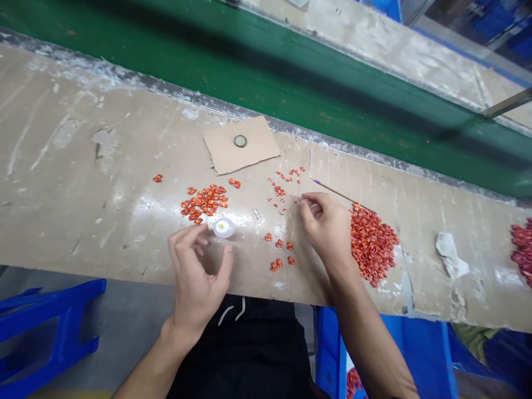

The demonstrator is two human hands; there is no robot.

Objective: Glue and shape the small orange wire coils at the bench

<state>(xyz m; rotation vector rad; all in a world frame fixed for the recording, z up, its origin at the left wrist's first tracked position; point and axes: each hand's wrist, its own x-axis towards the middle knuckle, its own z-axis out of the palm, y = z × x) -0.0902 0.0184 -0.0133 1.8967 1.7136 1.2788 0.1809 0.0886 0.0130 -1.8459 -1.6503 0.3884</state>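
My left hand (199,271) is open, thumb and fingers apart, just below a small round white dish (224,228) with a yellow spot at its centre. Left of and behind the dish lies a loose group of shiny orange-red pieces (206,199). My right hand (328,227) has thumb and index tips pinched together beside scattered tiny orange bits (280,191); whatever is between the tips is too small to make out. Several larger orange-red pieces (279,244) lie between my hands. Under my right wrist's outer side spreads a big heap of orange-red pieces (374,244).
A cardboard piece (257,147) bearing a bottle cap (240,141) lies toward the back. A thin purple-tipped stick (343,195) reaches the heap. Farther right are a crumpled white scrap (451,255) and dark red pieces (522,249). A green strip (187,61) runs behind; a blue stool (62,327) stands lower left.
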